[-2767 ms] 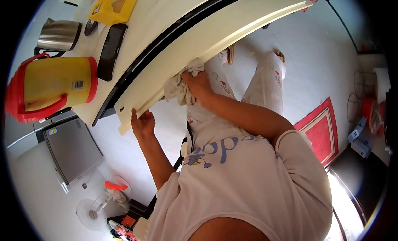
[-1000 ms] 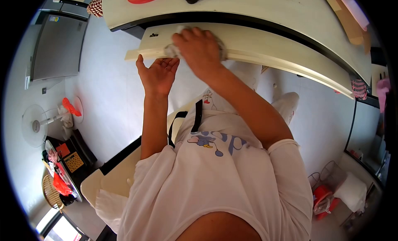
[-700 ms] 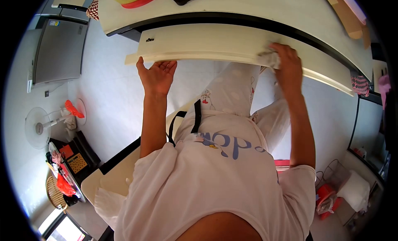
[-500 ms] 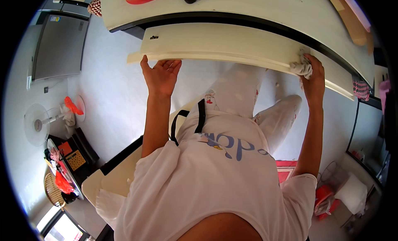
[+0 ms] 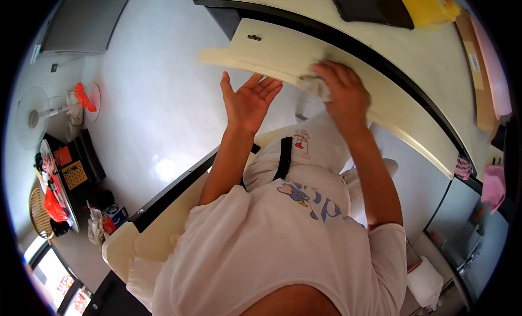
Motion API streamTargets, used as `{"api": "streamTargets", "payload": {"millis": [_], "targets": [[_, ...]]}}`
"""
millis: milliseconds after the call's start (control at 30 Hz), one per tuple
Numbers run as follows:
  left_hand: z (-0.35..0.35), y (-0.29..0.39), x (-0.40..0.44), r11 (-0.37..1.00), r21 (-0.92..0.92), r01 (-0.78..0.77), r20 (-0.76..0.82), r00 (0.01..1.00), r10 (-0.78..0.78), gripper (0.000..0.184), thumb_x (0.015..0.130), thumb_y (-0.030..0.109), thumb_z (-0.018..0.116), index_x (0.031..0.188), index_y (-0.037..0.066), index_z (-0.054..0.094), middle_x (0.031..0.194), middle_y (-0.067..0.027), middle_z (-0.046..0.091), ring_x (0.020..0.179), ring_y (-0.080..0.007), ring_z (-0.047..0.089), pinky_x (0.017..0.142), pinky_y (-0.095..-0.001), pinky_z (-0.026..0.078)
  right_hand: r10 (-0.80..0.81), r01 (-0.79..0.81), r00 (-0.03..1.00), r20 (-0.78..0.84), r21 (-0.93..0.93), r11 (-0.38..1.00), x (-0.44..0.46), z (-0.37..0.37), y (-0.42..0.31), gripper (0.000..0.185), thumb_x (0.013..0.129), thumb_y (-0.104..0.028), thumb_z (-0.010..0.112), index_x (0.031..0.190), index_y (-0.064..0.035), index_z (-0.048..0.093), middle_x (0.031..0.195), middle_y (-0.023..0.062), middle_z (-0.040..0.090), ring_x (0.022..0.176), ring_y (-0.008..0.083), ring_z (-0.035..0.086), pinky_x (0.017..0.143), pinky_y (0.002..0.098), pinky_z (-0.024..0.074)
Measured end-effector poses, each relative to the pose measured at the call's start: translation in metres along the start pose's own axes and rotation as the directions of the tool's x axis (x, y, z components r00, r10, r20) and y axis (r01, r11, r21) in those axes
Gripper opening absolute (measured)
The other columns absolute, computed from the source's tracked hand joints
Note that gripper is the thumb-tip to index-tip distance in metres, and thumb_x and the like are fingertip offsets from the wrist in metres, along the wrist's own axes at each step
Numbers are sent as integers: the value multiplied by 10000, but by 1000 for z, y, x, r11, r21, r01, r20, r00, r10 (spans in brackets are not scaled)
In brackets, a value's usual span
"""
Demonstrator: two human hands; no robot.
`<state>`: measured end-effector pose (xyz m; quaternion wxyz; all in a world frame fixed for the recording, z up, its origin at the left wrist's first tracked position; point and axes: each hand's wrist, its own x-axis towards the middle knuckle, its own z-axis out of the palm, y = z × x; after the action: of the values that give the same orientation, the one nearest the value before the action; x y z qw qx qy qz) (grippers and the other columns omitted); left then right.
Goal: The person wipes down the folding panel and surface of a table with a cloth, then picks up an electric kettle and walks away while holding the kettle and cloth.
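Shifted leftward along the pale panel (image 5: 288, 44) from near its right end, the cloth (image 5: 316, 86) is clenched in the grip of my right hand (image 5: 349, 95), while my left hand (image 5: 247, 108), open-palmed, meets the near edge.

Got my right hand (image 5: 348, 93) holding a crumpled greyish-white cloth (image 5: 316, 87) against the long cream panel (image 5: 291, 47), open left hand (image 5: 249, 106) at its edge.

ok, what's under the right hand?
A crumpled, pale cloth sticks out from under the right hand, over the cream panel. The rest of the cloth and the patch of panel beneath are covered, so I can't tell what state that surface is in.
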<state>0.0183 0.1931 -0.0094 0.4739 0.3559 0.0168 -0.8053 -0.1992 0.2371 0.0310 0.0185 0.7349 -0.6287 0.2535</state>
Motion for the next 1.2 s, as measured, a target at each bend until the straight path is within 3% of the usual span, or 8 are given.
{"api": "streamTargets", "payload": {"millis": [100,167,267,400,600,733,900,1200], "targets": [[-15,-1,11,1000,-24,20,-9,1000,-20,983,965,731,292,1320,-169,465,1267,-334,521,1149,-404,553,1127,-483,428,-126,125,987,-100,-9,992,39,53,-39,304,779,-125,676,1081,-163,662,1113,-5,647,1080,235,608,923,393,516],[-8,-1,4,999,-22,25,-6,1000,-25,938,965,716,317,1381,-118,425,1381,-270,486,1227,-372,501,1149,-488,376,-137,129,985,-101,-81,988,59,72,-71,314,783,-176,687,1096,-182,667,1071,-23,639,1033,201,613,858,357,522],[-2,1,-6,1000,-14,23,49,999,-22,833,984,652,343,1533,26,328,1554,-138,411,1417,-325,409,1184,-486,316,-153,142,975,-162,-78,987,84,98,-102,248,743,-211,693,986,-180,651,946,-40,583,953,193,584,811,357,511],[3,3,-8,1000,-13,-28,52,998,28,767,997,616,343,1532,65,348,1543,-130,423,1416,-330,411,1177,-484,333,-132,125,972,-196,-46,991,87,98,-106,205,700,-205,707,896,-174,657,918,-46,587,928,188,580,775,348,510],[9,3,-3,999,-28,-26,-95,995,23,892,971,626,422,1435,-133,363,1511,-284,369,1429,-419,359,1191,-508,327,3,-13,984,-181,-54,998,43,57,-59,216,748,-175,683,963,-196,675,972,-57,623,969,196,596,844,370,500],[15,2,-5,999,-12,-33,-80,996,31,886,979,617,397,1281,-213,465,1364,-372,461,1335,-496,452,1198,-540,338,105,-134,979,-178,-165,977,-12,9,-3,247,772,-148,670,1012,-207,665,1038,-44,625,1041,199,589,918,404,471],[17,1,-8,999,15,-39,-49,998,40,884,995,565,416,1408,-213,336,1474,-369,356,1418,-491,359,1223,-548,290,364,-388,920,-144,-219,895,-94,-65,77,480,692,14,729,1118,-199,669,1141,4,656,1105,269,599,938,409,482],[25,1,-11,997,64,-45,-56,997,48,856,1004,532,401,1400,-226,352,1465,-364,378,1407,-472,389,1220,-514,311,612,-684,724,-318,-215,697,-182,-134,156,598,682,8,831,1220,-182,651,1182,64,662,1100,328,603,937,415,518]]}}
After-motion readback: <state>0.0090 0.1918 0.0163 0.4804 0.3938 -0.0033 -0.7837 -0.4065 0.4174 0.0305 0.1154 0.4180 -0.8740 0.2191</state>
